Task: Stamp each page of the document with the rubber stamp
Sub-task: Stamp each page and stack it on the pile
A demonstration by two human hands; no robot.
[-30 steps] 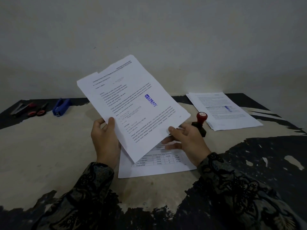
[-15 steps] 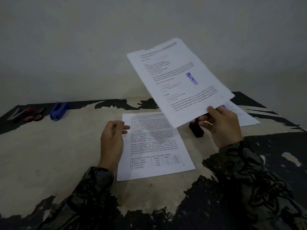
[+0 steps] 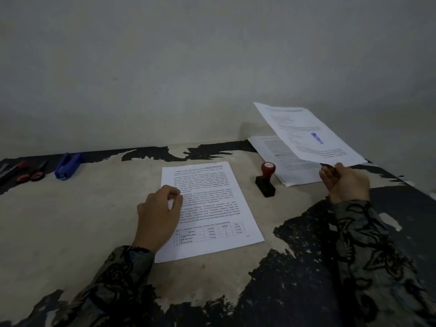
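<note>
Blue ink marks the stamped page (image 3: 306, 135), which the right hand (image 3: 345, 182) pinches by its near edge and holds in the air, tilted, above the pile of finished pages (image 3: 278, 156) at the far right of the bench (image 3: 82, 220). That grip is closed on the sheet, thumb on top.

The rubber stamp (image 3: 266, 179) stands upright on its black base, red knob up, between the unstamped page (image 3: 212, 208) and the finished pile. It lies to the left of the right hand and a little nearer the person, and to the right of the left hand (image 3: 158, 213), past the width of the page. The right hand is the nearer of the two, but it is busy.

The left hand rests on the left edge of the unstamped page, fingers loosely curled, the thumb and a fingertip meeting over the paper; whether they nip the sheet itself I cannot tell. This page lies flat with its long axis running away from the person, slightly skewed, and shows no stamp.

As I judge it, the held sheet must go down on the pile first; then the freed right hand has a short reach left to the stamp.
</note>
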